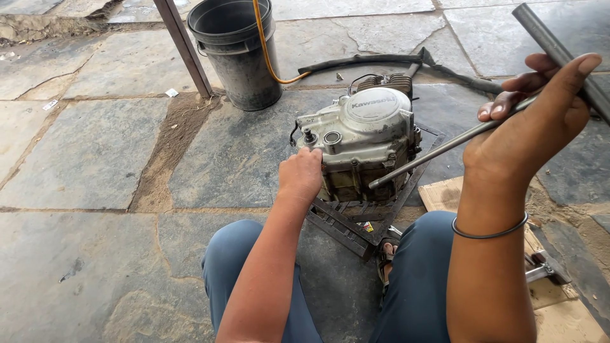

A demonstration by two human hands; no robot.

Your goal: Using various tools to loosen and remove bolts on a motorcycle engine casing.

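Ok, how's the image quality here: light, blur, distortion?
Head view: soft, even daylight, no hard shadows or glare; the engine and left hand are sharp; the right hand, close to the lens, looks oversized, and its rod is slightly soft; wide-angle stretch at the edges.

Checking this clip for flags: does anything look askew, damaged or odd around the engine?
The engine sits on a black crate lying tilted on the stone floor, steadied by the left hand. The floor slabs are cracked with dirt-filled joints. The right hand holds a long rod against the engine. No spill visible.
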